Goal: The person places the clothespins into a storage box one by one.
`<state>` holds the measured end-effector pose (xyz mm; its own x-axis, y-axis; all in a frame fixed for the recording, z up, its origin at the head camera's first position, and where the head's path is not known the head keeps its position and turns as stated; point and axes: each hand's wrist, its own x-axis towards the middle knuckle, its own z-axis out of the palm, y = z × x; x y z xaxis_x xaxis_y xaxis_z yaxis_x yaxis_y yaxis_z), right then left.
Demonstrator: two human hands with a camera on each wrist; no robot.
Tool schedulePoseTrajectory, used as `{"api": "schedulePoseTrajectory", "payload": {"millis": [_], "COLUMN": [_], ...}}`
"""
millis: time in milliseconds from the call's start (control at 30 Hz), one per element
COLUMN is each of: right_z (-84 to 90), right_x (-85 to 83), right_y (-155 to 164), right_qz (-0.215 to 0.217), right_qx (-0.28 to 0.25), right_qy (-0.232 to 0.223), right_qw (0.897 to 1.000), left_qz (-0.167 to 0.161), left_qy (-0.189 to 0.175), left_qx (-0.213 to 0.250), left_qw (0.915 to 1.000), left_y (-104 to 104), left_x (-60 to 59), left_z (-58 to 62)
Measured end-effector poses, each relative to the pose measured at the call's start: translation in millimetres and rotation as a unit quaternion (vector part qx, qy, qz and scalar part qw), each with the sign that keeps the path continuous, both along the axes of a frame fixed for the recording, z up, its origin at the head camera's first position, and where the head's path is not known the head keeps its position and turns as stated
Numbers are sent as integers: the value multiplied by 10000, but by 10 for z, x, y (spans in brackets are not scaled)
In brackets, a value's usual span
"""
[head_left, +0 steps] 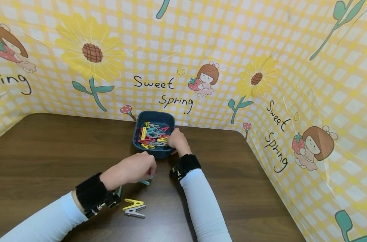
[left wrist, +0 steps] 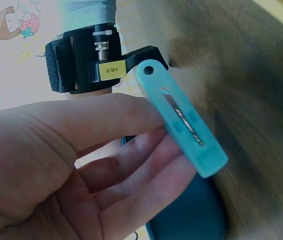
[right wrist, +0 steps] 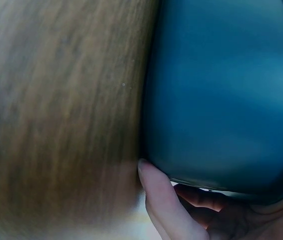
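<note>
A teal clothespin (left wrist: 181, 120) is pinched between the thumb and fingers of my left hand (head_left: 132, 170), just in front of a dark blue plastic bin (head_left: 159, 154). My right hand (head_left: 178, 140) grips the bin's right side; in the right wrist view its thumb (right wrist: 164, 200) lies along the outside near the bottom, and its other fingers are partly hidden. Several clothespins (head_left: 153, 134) in yellow, red, grey and teal lie heaped inside the bin. On the table nearer to me, a yellow clothespin (head_left: 133, 203) lies beside a grey clothespin (head_left: 135, 211).
The brown wooden table (head_left: 65, 148) is bounded at the back and right by a yellow checked cloth (head_left: 159, 40) with printed flowers. Close behind the bin stands this cloth. A small green piece (head_left: 120, 191) shows beside my left wrist, mostly covered.
</note>
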<state>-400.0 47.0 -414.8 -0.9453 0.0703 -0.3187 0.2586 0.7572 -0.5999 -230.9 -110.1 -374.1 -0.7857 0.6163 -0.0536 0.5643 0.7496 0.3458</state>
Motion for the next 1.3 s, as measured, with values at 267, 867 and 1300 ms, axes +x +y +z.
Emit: {"api": "schedulePoseTrajectory", "payload": {"millis": [267,867,1300], "right_z": [-380,-285,-84], "right_x": [-403,-162,-41], "right_y": [29,74,57], "right_qz": [41,-98,56], "right_qx": [29,-82,-93], "right_qy": [-145,-167,49], "right_qw": [9999,9998,9999], "left_qz": [-26,1467,1445], "left_qy": [-90,827,640], "left_qx": [670,293,133], "left_qw": [9977,9853,9874], "left_y": [-155,-118,-111], "left_x": [-275,-2075,-1971], "left_z": [205,-2,191]}}
